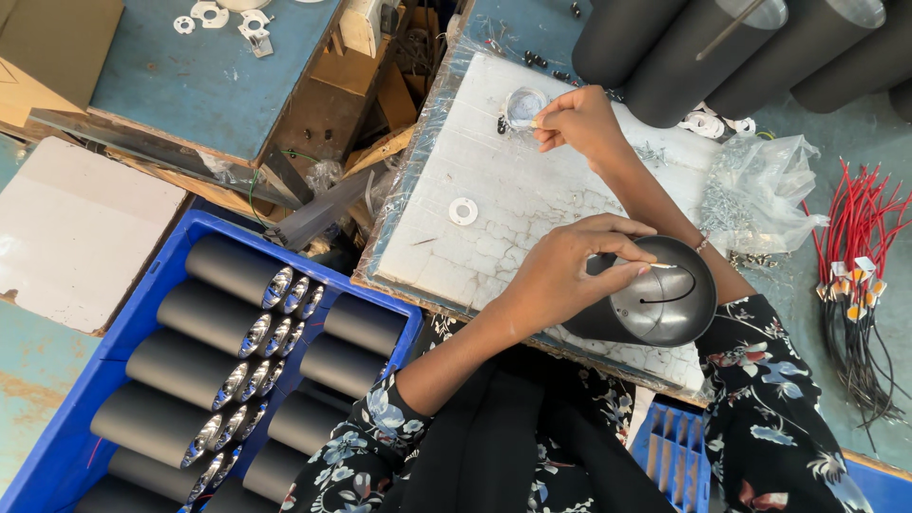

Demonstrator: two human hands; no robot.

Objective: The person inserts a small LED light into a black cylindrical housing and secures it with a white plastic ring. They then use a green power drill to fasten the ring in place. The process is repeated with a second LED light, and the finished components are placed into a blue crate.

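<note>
Head view looked straight down on a white foam-topped counter (532, 204), and there the left hand (560, 275) gripped a black cylindrical lamp housing (655, 304) at the counter's near edge, fingers curled over its rim, thumb and forefinger pressed together on something thin at the mouth. The housing looked like rigid, thin metal, light enough for one hand, smooth and probably slippery on its black wall; the rim seemed the surest place to hold, since a black wire (670, 296) looped inside the shiny reflector.

The right hand (579, 122) reached to the far edge, fingers pinching a small clear round lens (523, 106), likely fragile and easy to smudge, best taken by its edge.

Around them: a white washer (463, 211) lay mid-counter, a plastic bag of screws (755, 195) sat by the right edge, red and black wires (860, 285) lay beyond it, and larger black tubes (731, 47) crowded the far right corner. A blue crate (152, 285) of finished housings stood at the left.
</note>
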